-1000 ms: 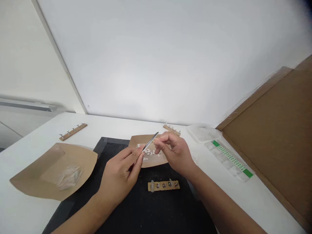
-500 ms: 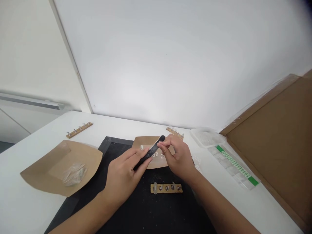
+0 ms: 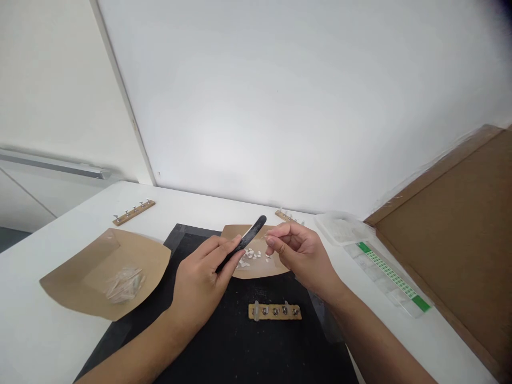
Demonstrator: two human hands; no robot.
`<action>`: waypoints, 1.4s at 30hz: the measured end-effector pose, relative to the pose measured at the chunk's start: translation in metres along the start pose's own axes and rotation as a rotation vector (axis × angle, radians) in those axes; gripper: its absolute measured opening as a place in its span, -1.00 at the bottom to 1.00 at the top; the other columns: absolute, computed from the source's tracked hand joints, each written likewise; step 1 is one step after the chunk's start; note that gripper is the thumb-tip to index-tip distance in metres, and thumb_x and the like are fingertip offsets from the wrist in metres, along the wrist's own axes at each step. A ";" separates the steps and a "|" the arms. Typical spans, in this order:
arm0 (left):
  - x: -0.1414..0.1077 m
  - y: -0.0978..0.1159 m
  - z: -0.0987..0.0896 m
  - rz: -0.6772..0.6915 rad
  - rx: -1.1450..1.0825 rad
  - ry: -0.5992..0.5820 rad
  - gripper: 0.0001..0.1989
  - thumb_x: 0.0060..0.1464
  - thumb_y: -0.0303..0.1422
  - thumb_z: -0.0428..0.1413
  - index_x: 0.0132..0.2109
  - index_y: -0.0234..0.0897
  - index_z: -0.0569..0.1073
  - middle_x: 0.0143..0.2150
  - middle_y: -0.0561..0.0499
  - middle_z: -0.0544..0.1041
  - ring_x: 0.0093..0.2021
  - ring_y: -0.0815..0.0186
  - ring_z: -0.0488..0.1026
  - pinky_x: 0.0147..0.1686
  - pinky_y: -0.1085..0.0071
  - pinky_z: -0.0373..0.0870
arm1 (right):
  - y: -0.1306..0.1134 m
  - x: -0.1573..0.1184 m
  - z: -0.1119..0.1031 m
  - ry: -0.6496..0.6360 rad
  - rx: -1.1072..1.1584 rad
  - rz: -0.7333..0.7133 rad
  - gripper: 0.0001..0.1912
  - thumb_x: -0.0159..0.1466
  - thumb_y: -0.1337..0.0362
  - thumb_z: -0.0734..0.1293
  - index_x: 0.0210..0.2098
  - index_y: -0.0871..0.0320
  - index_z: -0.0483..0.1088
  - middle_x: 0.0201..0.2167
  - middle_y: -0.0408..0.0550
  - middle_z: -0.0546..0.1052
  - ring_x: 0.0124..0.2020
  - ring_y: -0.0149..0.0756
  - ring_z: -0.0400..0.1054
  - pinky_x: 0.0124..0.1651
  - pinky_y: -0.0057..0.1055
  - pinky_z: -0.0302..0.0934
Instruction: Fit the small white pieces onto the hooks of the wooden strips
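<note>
My left hand (image 3: 202, 277) is closed around a curved black nail file (image 3: 254, 230), its free end pointing up and to the right. Just right of the file, my right hand (image 3: 304, 255) pinches a small clear piece (image 3: 263, 237) that looks like a false nail tip; a gap separates it from the file. Beneath both hands is a brown paper tray (image 3: 256, 273) with several small white pieces (image 3: 250, 254) in it. Closer to me, a wooden strip (image 3: 275, 312) with metal nail stands lies on the black mat (image 3: 224, 341); clear nail tips sit on some stands.
Another paper tray (image 3: 72, 277) at left holds a clear plastic packet (image 3: 125, 284). Strips with stands lie at back left (image 3: 134, 212) and back centre (image 3: 285, 215). On the right are a clear case with a green label (image 3: 394, 273) and a cardboard box (image 3: 448, 240).
My right hand has moved slightly right, away from the file, bringing the clear piece into sight. More white pieces show in the middle tray. The view has shifted slightly.
</note>
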State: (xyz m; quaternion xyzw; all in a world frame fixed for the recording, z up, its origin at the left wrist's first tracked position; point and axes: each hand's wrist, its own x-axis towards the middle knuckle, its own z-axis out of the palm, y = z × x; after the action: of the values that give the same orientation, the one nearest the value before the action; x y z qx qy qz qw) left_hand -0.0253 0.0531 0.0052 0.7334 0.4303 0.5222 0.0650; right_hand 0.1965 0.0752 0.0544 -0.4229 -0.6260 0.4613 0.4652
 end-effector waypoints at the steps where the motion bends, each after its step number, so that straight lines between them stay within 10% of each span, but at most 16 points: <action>1: 0.000 -0.001 0.000 0.003 0.004 0.002 -0.74 0.37 -0.40 0.21 0.15 -0.20 0.61 -0.14 0.01 0.63 -0.19 0.34 0.59 -0.11 0.40 0.54 | -0.001 0.000 -0.001 -0.007 0.026 0.034 -0.72 0.32 0.05 0.53 -0.24 0.12 0.49 -0.42 -0.11 0.60 -0.55 -0.44 0.36 -0.58 -0.51 0.14; 9: -0.004 0.000 0.003 0.056 0.034 0.009 -0.70 0.35 -0.46 0.21 0.19 -0.22 0.58 -0.12 -0.01 0.64 -0.15 0.32 0.60 -0.08 0.40 0.54 | 0.002 0.002 -0.004 -0.021 -0.060 -0.137 -0.85 0.36 0.17 0.51 -0.21 0.09 0.53 -0.26 -0.05 0.60 -0.23 -0.24 0.57 -0.31 -0.37 0.41; 21: -0.003 0.011 -0.001 -0.134 -0.146 -0.134 -0.76 0.38 -0.41 0.16 0.09 -0.21 0.66 -0.33 0.04 0.55 -0.37 0.36 0.53 -0.33 0.46 0.49 | 0.028 -0.006 0.012 0.137 -1.146 -0.837 -0.75 0.44 0.52 0.25 -0.32 0.07 0.30 -0.43 -0.10 0.38 -0.40 -0.24 0.21 -0.33 -0.28 0.14; 42: -0.004 0.020 -0.004 -0.085 -0.121 -0.048 -0.73 0.39 -0.44 0.14 0.11 -0.16 0.67 -0.33 0.02 0.53 -0.37 0.37 0.45 -0.34 0.43 0.42 | 0.020 -0.001 0.026 0.022 -0.739 -0.639 -0.72 0.47 0.50 0.21 -0.33 0.06 0.14 -0.40 -0.15 0.24 -0.38 -0.28 0.17 -0.34 -0.32 0.11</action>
State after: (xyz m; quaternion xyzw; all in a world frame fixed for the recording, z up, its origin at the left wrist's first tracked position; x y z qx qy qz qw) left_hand -0.0176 0.0360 0.0152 0.7215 0.4272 0.5262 0.1417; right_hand 0.1732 0.0742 0.0310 -0.3512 -0.8414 0.0380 0.4089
